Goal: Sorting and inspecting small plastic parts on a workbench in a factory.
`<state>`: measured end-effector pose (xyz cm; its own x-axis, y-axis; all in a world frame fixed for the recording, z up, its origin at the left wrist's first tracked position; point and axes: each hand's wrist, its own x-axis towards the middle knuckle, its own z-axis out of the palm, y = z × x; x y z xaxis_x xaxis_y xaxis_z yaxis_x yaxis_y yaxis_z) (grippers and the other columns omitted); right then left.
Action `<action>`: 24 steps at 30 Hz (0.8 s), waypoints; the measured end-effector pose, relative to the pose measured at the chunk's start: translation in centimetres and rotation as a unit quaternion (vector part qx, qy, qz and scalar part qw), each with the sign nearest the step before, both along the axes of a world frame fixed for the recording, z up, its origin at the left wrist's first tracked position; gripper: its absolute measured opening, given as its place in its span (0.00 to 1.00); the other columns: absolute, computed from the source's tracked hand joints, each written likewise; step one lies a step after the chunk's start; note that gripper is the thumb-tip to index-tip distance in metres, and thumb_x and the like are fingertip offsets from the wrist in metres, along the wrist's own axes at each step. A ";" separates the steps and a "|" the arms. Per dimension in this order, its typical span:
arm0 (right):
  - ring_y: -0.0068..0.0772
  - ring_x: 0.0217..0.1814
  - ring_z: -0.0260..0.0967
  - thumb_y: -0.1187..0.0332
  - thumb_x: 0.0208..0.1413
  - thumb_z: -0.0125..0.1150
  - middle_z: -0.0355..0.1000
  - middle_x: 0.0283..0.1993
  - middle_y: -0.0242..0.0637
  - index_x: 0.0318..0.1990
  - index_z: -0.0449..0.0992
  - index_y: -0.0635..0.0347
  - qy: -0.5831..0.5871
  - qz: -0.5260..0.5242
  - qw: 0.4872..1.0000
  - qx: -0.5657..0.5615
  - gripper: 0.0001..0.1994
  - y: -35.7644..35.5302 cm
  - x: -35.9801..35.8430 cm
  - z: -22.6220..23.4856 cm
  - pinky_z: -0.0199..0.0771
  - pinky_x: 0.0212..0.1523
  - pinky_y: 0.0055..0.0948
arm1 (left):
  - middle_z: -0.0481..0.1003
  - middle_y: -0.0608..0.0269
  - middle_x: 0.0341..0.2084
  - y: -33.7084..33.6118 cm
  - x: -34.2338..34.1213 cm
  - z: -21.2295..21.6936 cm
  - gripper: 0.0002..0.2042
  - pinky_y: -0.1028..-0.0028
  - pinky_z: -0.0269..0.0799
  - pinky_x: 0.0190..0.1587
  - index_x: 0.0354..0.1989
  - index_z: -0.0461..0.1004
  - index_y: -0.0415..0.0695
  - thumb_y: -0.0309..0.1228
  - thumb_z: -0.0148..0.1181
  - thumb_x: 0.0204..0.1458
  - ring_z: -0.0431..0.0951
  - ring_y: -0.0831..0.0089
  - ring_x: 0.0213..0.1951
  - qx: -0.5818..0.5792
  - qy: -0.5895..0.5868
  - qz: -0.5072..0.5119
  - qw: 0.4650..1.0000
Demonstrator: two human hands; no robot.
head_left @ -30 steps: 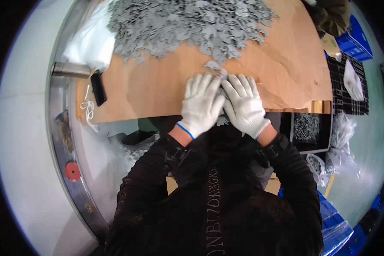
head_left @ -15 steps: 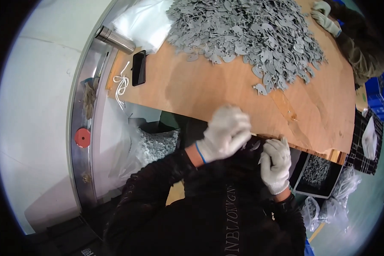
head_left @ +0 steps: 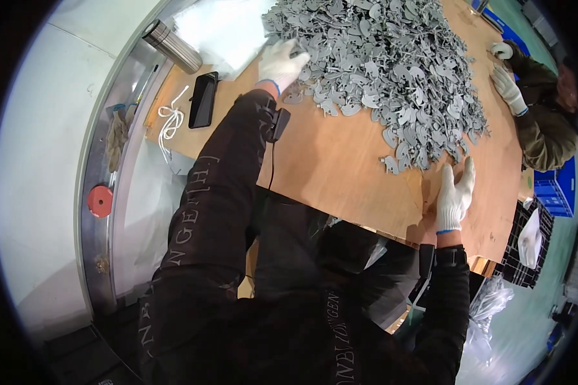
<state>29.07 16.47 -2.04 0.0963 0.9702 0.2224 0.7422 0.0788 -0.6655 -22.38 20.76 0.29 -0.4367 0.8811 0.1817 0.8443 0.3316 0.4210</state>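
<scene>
A big heap of small flat grey parts (head_left: 392, 70), curved in outline, covers the far half of the wooden table (head_left: 347, 167). My left hand (head_left: 284, 63), in a white knit glove, reaches to the heap's left edge. Its fingers are bent but apart, with grey parts showing between them; no part is plainly gripped. On the near right side, my right hand (head_left: 455, 196), gloved alike, is stretched out and open just below the heap's lower edge. Thumb and fingers stand apart with nothing between them.
A steel flask (head_left: 173, 46), a black phone (head_left: 203, 99) and a white cord (head_left: 170, 125) lie at the table's left. White plastic sheeting (head_left: 221, 32) is behind them. Across at the right, a co-worker's gloved hand (head_left: 508, 90) rests by the heap. Blue crates (head_left: 554, 192) stand beyond.
Both hands have left the table's near edge. My left hand went far and left to the heap; my right hand moved forward over the tabletop and opened. The co-worker's second hand came into view.
</scene>
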 end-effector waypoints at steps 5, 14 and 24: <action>0.52 0.85 0.59 0.50 0.68 0.67 0.62 0.83 0.51 0.82 0.63 0.59 -0.021 -0.043 0.999 -0.007 0.40 4.8 -0.7 1.1 0.56 0.83 0.45 | 0.70 0.47 0.75 -2.0 7.1 -0.6 0.33 0.59 0.59 0.80 0.72 0.75 0.46 0.54 0.59 0.64 0.64 0.50 0.78 0.023 -0.036 -0.072 0.997; 0.51 0.86 0.55 0.50 0.70 0.62 0.65 0.82 0.47 0.78 0.71 0.52 -0.207 0.131 0.969 -0.008 0.32 2.2 -1.8 0.9 0.50 0.85 0.52 | 0.81 0.53 0.63 -6.6 10.9 1.2 0.18 0.61 0.70 0.72 0.60 0.84 0.49 0.40 0.63 0.65 0.79 0.54 0.66 0.015 -0.233 -0.169 0.958; 0.51 0.75 0.72 0.66 0.68 0.67 0.74 0.73 0.49 0.67 0.80 0.58 0.032 0.110 0.992 0.045 0.22 -1.2 -1.2 0.5 0.72 0.75 0.43 | 0.84 0.59 0.56 -5.8 10.4 2.4 0.13 0.61 0.77 0.65 0.53 0.86 0.54 0.32 0.63 0.62 0.81 0.56 0.62 0.189 0.107 -0.094 0.972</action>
